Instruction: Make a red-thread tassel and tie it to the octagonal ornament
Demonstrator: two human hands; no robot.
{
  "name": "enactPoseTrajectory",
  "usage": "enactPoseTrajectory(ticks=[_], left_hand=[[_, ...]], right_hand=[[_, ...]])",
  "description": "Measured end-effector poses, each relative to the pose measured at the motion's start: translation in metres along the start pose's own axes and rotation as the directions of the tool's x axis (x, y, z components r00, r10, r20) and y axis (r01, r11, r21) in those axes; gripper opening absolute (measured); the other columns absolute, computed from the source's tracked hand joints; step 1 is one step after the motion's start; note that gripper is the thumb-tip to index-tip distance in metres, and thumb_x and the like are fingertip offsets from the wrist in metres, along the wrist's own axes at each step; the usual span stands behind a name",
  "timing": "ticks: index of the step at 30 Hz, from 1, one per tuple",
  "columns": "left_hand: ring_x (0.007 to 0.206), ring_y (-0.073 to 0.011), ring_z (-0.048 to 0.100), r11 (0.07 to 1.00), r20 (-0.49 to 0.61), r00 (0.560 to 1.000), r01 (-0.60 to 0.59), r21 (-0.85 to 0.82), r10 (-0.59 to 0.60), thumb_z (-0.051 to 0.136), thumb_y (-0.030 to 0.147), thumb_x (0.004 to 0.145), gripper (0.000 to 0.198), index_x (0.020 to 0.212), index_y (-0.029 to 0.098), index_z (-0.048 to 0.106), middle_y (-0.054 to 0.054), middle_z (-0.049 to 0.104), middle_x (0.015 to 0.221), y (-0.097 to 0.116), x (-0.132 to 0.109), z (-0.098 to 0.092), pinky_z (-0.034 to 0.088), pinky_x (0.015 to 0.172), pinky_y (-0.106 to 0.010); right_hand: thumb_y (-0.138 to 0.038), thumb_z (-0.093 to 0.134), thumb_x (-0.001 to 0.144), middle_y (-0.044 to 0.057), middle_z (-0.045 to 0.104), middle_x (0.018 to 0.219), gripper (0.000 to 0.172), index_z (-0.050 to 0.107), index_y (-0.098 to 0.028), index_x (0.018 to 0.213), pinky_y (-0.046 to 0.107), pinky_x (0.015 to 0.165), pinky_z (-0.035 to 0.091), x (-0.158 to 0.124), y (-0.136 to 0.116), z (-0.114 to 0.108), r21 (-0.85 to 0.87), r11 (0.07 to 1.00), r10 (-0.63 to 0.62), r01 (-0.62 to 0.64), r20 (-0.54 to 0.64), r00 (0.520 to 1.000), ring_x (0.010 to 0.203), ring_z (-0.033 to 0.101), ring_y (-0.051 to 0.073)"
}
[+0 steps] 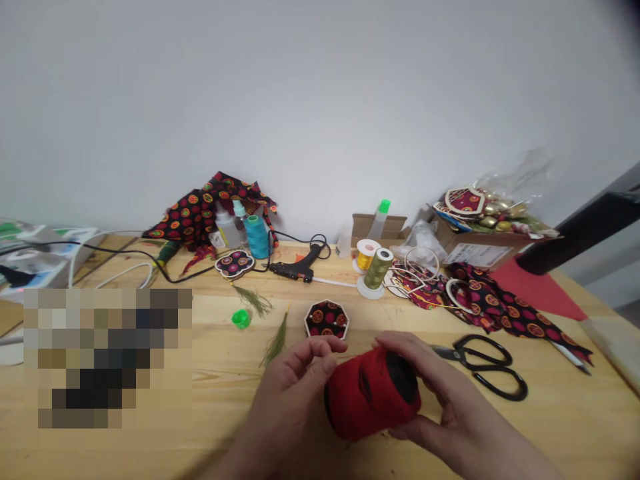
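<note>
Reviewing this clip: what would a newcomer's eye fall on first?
Probably the red roll at lower centre, held by the right hand with the left hand close at its other side. Next might come the wood-rimmed patterned piece just beyond it and the black-handled scissors to the right.

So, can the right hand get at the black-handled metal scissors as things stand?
Probably, once free: the right hand grips a red, dark-ended cylinder, but the scissors lie close beside that hand, with nothing visible on their handles.

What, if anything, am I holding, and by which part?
A red thread spool, held by your right hand around its right end; whether your left hand touches it is unclear.
</note>
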State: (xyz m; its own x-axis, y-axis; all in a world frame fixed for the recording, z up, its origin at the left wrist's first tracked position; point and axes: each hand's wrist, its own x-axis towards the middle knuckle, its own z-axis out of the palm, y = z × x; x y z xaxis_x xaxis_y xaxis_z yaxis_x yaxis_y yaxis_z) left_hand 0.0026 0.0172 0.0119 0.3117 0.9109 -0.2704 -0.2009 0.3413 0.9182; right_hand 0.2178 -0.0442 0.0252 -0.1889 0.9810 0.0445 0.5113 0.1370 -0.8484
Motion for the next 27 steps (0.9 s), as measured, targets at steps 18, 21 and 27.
enactPoseTrajectory(ticks=[18, 21, 27], left_hand=[[0.047, -0.0057, 0.047, 0.897, 0.103, 0.992, 0.114, -0.427, -0.077, 0.078, 0.028, 0.076, 0.022, 0.067, 0.014, 0.064, 0.002, 0.059, 0.060, 0.000, -0.006, -0.018, 0.030, 0.048, -0.019], [0.045, -0.0056, 0.045, 0.881, 0.209, 0.976, 0.146, -0.451, -0.055, 0.077, 0.029, 0.077, 0.023, 0.067, 0.015, 0.062, 0.003, 0.056, 0.056, -0.004, -0.011, -0.018, 0.028, 0.046, -0.018], [0.046, -0.0062, 0.039, 0.917, 0.383, 0.921, 0.213, -0.337, -0.073, 0.078, 0.036, 0.076, 0.028, 0.070, 0.016, 0.059, 0.004, 0.052, 0.054, -0.005, -0.023, -0.017, 0.031, 0.048, -0.019]], right_hand=[[-0.035, 0.076, 0.074, 0.007, 0.065, 0.118, 0.057, 0.051, -0.032, 0.125, 0.036, 0.082, 0.056, 0.007, 0.043, -0.030, 0.372, 0.927, 0.227, -0.053, -0.442, 0.868, 0.098, 0.067, 0.025], [-0.036, 0.072, 0.076, 0.010, 0.056, 0.125, 0.054, 0.052, -0.028, 0.125, 0.044, 0.093, 0.051, 0.016, 0.043, -0.029, 0.029, 0.997, 0.080, -0.076, -0.521, 0.850, 0.110, 0.060, 0.028], [-0.027, 0.058, 0.082, 0.016, 0.049, 0.128, 0.055, 0.046, -0.016, 0.135, 0.045, 0.099, 0.047, 0.045, 0.029, -0.021, -0.464, 0.885, -0.166, -0.022, -0.360, 0.918, 0.119, 0.053, 0.029]])
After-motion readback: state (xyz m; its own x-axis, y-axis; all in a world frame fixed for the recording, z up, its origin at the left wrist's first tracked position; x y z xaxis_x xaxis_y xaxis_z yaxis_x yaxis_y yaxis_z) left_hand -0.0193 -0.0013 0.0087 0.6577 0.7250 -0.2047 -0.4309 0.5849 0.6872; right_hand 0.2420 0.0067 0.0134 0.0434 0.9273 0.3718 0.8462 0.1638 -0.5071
